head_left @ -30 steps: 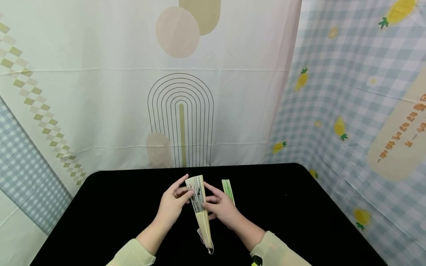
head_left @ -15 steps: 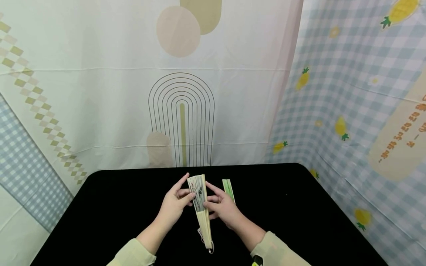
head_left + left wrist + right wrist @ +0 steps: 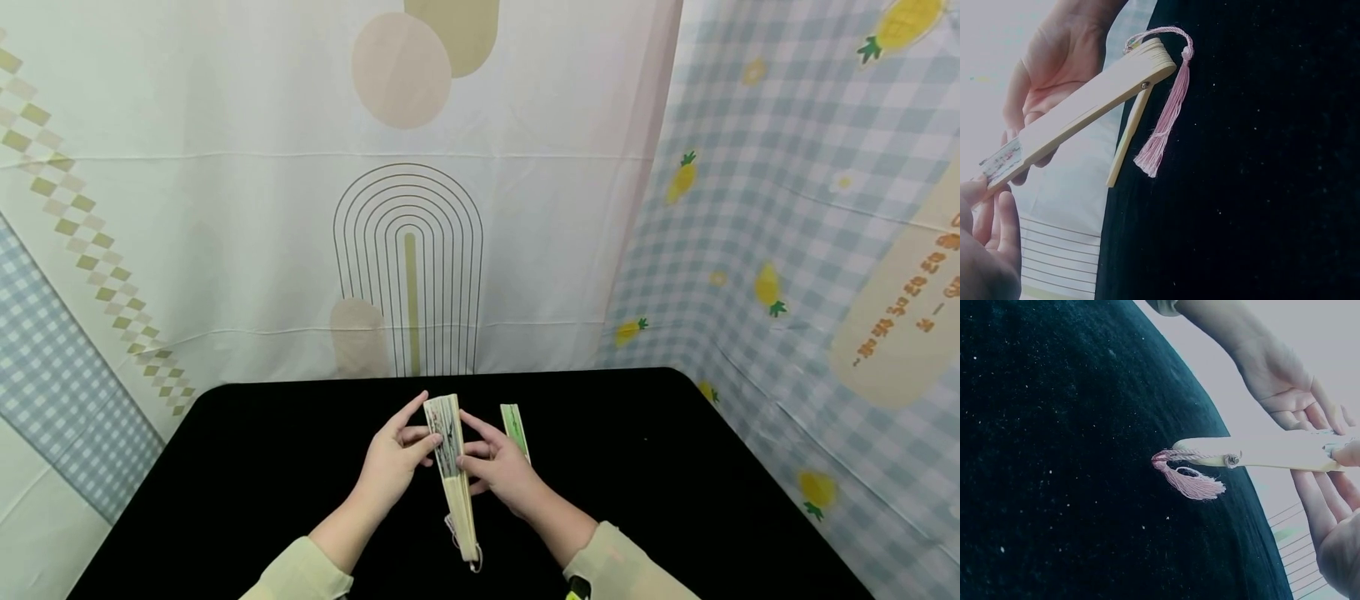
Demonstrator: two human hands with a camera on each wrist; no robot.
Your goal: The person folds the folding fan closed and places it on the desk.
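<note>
A folding fan, mostly folded, stands tilted between both hands in the head view. Its upper leaf bears a grey and reddish print; pale bamboo sticks narrow to a rivet with a pink tassel. My left hand pinches the fan's left edge, thumb on the printed front. On the right edge, my right hand holds it between thumb and fingers. A second, green-printed folded fan lies beyond the right hand, its lower part hidden by that hand.
The black-covered table has rounded far corners. A white patterned curtain hangs behind it, and a blue checked curtain with pineapples stands along the right. A thin bamboo strip shows behind the held fan in the left wrist view.
The held fan's top has narrowed slightly, and my left hand has shifted a little to the right. My right hand and the green fan stay nearly where they were.
</note>
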